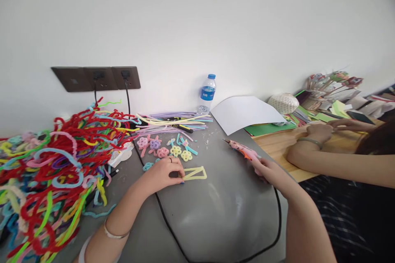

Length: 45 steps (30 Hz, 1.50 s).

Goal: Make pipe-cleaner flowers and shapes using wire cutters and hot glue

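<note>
My left hand rests on the grey table, fingers curled in a pinch on the left end of a pale yellow pipe cleaner bent into a triangle. My right hand is closed round the handle of a pink hot glue gun, whose nozzle points up and left, clear of the yellow shape. Small pipe-cleaner flowers in pink, purple and yellow lie just beyond my left hand.
A big tangle of coloured pipe cleaners fills the left. Straight pipe cleaners, a water bottle and white paper lie at the back. A black cable crosses the table. Another person's arms work at the right.
</note>
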Each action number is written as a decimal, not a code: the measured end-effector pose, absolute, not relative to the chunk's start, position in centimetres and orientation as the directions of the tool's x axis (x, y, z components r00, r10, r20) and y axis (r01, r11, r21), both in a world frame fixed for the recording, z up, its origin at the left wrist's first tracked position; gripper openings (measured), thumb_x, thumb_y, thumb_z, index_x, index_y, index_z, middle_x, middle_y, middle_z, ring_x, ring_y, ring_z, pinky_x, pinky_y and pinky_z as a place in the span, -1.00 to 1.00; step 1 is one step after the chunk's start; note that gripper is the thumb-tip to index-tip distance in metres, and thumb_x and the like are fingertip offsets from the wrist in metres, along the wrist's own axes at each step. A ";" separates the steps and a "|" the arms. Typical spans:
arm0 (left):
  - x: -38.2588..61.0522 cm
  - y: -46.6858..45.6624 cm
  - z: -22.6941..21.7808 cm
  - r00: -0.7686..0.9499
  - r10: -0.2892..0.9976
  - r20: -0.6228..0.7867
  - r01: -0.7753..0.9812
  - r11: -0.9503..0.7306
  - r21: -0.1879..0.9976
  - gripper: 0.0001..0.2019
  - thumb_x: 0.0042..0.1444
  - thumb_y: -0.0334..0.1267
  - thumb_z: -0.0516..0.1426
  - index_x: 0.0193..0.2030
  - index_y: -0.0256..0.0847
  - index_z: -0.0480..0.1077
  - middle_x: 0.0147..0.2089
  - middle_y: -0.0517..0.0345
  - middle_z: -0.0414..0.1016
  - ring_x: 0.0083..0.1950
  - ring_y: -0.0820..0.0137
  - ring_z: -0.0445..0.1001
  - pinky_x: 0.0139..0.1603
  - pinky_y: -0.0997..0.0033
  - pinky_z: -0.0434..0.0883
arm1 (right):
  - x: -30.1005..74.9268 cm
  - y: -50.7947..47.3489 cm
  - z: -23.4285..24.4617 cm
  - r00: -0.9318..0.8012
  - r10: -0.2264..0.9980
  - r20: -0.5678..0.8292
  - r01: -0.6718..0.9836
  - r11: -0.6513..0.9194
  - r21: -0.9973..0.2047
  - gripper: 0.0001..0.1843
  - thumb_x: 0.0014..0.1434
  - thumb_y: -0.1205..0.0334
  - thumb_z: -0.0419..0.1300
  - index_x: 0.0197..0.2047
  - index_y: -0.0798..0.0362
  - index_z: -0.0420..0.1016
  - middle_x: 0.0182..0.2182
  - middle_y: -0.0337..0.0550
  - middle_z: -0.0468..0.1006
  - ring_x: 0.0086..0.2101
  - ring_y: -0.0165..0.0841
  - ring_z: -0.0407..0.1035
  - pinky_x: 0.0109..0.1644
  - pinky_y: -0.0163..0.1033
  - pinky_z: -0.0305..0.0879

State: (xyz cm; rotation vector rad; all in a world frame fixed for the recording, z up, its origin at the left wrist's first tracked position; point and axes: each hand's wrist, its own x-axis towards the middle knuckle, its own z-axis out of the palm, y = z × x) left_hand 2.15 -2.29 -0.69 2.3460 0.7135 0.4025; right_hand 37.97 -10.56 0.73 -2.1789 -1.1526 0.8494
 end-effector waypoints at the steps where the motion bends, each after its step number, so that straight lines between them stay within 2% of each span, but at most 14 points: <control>1: 2.1 -2.3 -0.7 0.805 0.585 0.098 0.385 -0.642 0.663 -0.95 0.13 -0.37 0.28 -0.34 -0.17 0.51 -0.25 0.20 0.49 -0.16 0.37 0.42 -0.13 0.42 0.28 | 37.6 -11.3 0.9 0.409 0.860 -0.306 0.452 -0.482 -0.750 -0.59 0.07 -0.19 0.15 -0.52 0.00 0.35 -0.62 -0.15 0.49 -0.60 -0.33 0.30 -0.51 -0.25 0.13; 5: 2.1 -2.3 -0.8 0.798 0.594 0.101 0.381 -0.628 0.679 -0.95 0.13 -0.38 0.28 -0.33 -0.17 0.51 -0.26 0.20 0.50 -0.17 0.37 0.42 -0.14 0.42 0.28 | 35.3 -14.0 0.5 0.269 0.911 -0.312 0.144 -0.358 -0.923 -0.63 0.00 -0.10 0.24 -0.30 0.02 0.35 -0.45 -0.12 0.58 -0.53 -0.36 0.35 -0.47 -0.28 0.21; 8: 2.2 -2.3 -0.8 0.798 0.591 0.117 0.370 -0.633 0.680 -0.94 0.13 -0.38 0.27 -0.34 -0.17 0.50 -0.28 0.19 0.51 -0.17 0.36 0.42 -0.13 0.41 0.28 | 33.7 -15.4 -0.8 0.225 0.946 -0.233 0.000 -0.239 -0.971 -0.60 0.03 -0.08 0.30 -0.22 0.02 0.35 -0.40 -0.12 0.58 -0.50 -0.37 0.35 -0.43 -0.28 0.24; 11: 2.2 -2.3 -0.8 0.799 0.588 0.127 0.361 -0.638 0.680 -0.94 0.14 -0.36 0.27 -0.35 -0.17 0.51 -0.28 0.19 0.52 -0.17 0.35 0.43 -0.11 0.39 0.29 | 32.6 -16.5 -1.9 0.209 0.959 -0.190 -0.053 -0.183 -0.982 -0.58 0.11 -0.13 0.29 -0.21 0.02 0.34 -0.46 -0.18 0.51 -0.58 -0.44 0.21 -0.49 -0.29 0.12; 15: 2.2 -2.3 -0.9 0.805 0.575 0.147 0.346 -0.656 0.671 -0.92 0.20 -0.33 0.23 -0.34 -0.17 0.51 -0.27 0.17 0.51 -0.17 0.36 0.43 -0.12 0.39 0.30 | 31.7 -17.8 -2.1 0.202 0.967 -0.152 -0.046 -0.146 -0.988 -0.53 0.19 -0.22 0.20 -0.17 0.04 0.37 -0.67 -0.39 0.19 -0.63 -0.47 -0.04 -0.53 -0.29 -0.11; 17: 2.3 -2.3 -0.9 0.804 0.573 0.159 0.341 -0.663 0.666 -0.90 0.23 -0.30 0.19 -0.32 -0.17 0.52 -0.25 0.15 0.51 -0.16 0.36 0.43 -0.11 0.39 0.31 | 31.2 -18.5 -1.9 0.143 0.978 -0.152 -0.031 -0.149 -0.988 -0.47 0.22 -0.28 0.13 -0.13 0.07 0.39 -0.70 -0.42 0.12 -0.64 -0.47 -0.09 -0.53 -0.28 -0.15; 21: 2.3 -2.5 -0.9 0.801 0.570 0.183 0.331 -0.676 0.658 -0.84 0.29 -0.26 0.14 -0.30 -0.17 0.51 -0.24 0.12 0.50 -0.13 0.33 0.42 -0.09 0.37 0.33 | 30.2 -19.5 -1.6 -0.001 0.982 -0.188 0.083 -0.187 -0.979 -0.42 0.25 -0.31 0.06 -0.14 0.11 0.40 -0.71 -0.41 0.17 -0.65 -0.48 -0.08 -0.51 -0.29 -0.09; 25: 2.3 -2.6 -0.8 0.799 0.568 0.199 0.338 -0.697 0.632 -0.84 0.30 -0.25 0.13 -0.29 -0.17 0.49 -0.21 0.11 0.49 -0.11 0.32 0.41 -0.07 0.34 0.32 | 29.0 -19.8 -1.1 -0.053 0.976 -0.213 0.171 -0.201 -0.965 -0.42 0.28 -0.32 0.02 -0.18 0.10 0.38 -0.71 -0.40 0.20 -0.65 -0.48 -0.02 -0.49 -0.29 -0.03; 28: 2.4 -2.6 -0.6 0.799 0.556 0.229 0.328 -0.722 0.610 -0.83 0.31 -0.26 0.12 -0.31 -0.17 0.47 -0.15 0.11 0.50 -0.06 0.31 0.41 0.00 0.30 0.29 | 28.1 -19.6 -0.8 -0.060 0.977 -0.203 0.210 -0.186 -0.960 -0.39 0.25 -0.37 0.01 -0.29 0.08 0.35 -0.69 -0.36 0.23 -0.64 -0.47 0.01 -0.50 -0.29 -0.01; 31: 2.5 -2.7 -0.5 0.807 0.545 0.227 0.324 -0.730 0.602 -0.83 0.32 -0.26 0.12 -0.31 -0.17 0.45 -0.18 0.12 0.51 -0.07 0.31 0.40 0.01 0.30 0.27 | 27.4 -19.3 -1.0 -0.040 0.982 -0.185 0.235 -0.170 -0.957 -0.42 0.27 -0.35 0.01 -0.35 0.05 0.31 -0.68 -0.35 0.24 -0.62 -0.46 0.03 -0.49 -0.30 0.02; 38: 2.5 -2.7 -0.6 0.815 0.545 0.196 0.338 -0.722 0.603 -0.87 0.30 -0.26 0.14 -0.29 -0.18 0.45 -0.21 0.13 0.51 -0.08 0.31 0.39 -0.02 0.33 0.28 | 26.9 -19.2 -2.1 -0.027 0.987 -0.159 0.265 -0.146 -0.953 -0.49 0.32 -0.25 0.00 -0.37 0.04 0.29 -0.66 -0.35 0.25 -0.59 -0.44 0.06 -0.45 -0.29 0.07; 45: 2.5 -2.6 -0.6 0.817 0.540 0.202 0.325 -0.721 0.612 -0.89 0.29 -0.28 0.15 -0.28 -0.18 0.46 -0.22 0.15 0.51 -0.09 0.32 0.40 -0.04 0.35 0.28 | 26.6 -19.0 -1.6 -0.060 0.981 -0.182 0.258 -0.161 -0.953 -0.46 0.30 -0.30 -0.01 -0.37 0.03 0.27 -0.67 -0.36 0.23 -0.60 -0.45 0.03 -0.46 -0.29 0.05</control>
